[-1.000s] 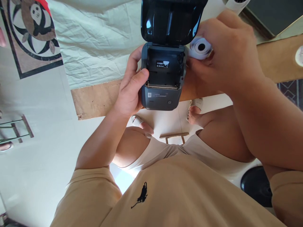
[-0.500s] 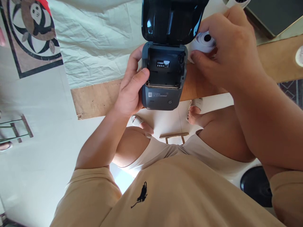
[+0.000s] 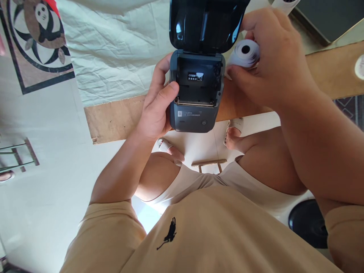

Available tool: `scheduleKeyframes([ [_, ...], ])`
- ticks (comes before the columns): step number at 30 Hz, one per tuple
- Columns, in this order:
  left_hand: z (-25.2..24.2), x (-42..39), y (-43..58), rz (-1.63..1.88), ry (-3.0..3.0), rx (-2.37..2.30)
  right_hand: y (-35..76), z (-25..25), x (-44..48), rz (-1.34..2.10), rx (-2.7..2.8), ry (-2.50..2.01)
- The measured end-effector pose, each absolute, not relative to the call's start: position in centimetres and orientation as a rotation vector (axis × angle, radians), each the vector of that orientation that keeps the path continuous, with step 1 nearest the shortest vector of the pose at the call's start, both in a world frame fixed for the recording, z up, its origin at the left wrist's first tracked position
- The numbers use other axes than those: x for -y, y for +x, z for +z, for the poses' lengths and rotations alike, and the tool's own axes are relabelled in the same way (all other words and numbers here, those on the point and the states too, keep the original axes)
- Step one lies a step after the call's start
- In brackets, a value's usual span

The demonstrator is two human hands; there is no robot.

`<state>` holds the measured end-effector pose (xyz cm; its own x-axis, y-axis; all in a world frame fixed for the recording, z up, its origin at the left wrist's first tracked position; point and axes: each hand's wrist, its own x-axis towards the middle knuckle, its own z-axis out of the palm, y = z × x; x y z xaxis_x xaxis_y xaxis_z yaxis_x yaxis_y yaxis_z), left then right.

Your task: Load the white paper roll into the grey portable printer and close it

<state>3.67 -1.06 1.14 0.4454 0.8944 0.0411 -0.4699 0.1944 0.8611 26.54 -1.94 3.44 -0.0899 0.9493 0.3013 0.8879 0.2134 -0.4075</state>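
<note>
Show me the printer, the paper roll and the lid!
printer [image 3: 193, 119], head view, on its grey front panel.
paper roll [image 3: 236, 57], head view, on its white end face.
lid [image 3: 204, 22], head view, on its glossy inside.

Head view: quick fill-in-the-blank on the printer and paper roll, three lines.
1. The left hand grips the dark printer, whose lid stands ____.
2. The right hand holds a white paper roll just ____ of the printer.
3. The printer's paper compartment contains ____ roll.
Missing: open; right; no.
</note>
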Motion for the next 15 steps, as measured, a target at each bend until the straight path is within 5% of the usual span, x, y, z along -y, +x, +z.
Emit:
scheduleKeyframes([
  [15, 1.2, 0.8, 3.3, 1.004, 1.015, -0.642, 26.2, 4.5, 2.6, 0.188, 2.016, -1.801],
])
